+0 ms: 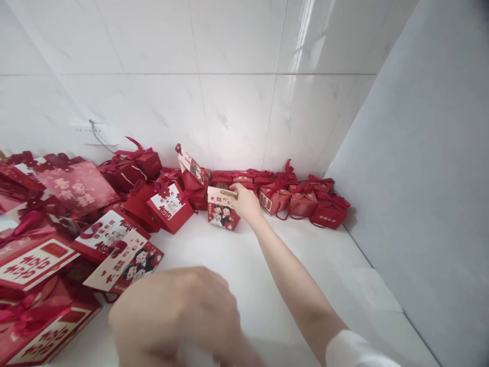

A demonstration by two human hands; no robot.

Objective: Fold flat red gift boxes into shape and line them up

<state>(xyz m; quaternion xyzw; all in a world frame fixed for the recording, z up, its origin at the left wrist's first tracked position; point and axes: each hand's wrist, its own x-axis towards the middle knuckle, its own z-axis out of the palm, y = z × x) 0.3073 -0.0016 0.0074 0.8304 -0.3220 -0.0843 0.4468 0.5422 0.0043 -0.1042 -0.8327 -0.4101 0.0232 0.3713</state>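
The right hand pinches the top of a small red-and-cream card box with a cartoon couple, at the far side of the glossy white desk, just before a row of red ribbon-tied card boxes. The blurred left hand is nearer the camera; I cannot tell whether its fingers grip anything.

Looks forward and down from the head, above and behind the fingers of the right hand. Sits very close to the left hand, well back from the right. Faces the tiled wall beyond those fingers; catches a grey panel off to their right.
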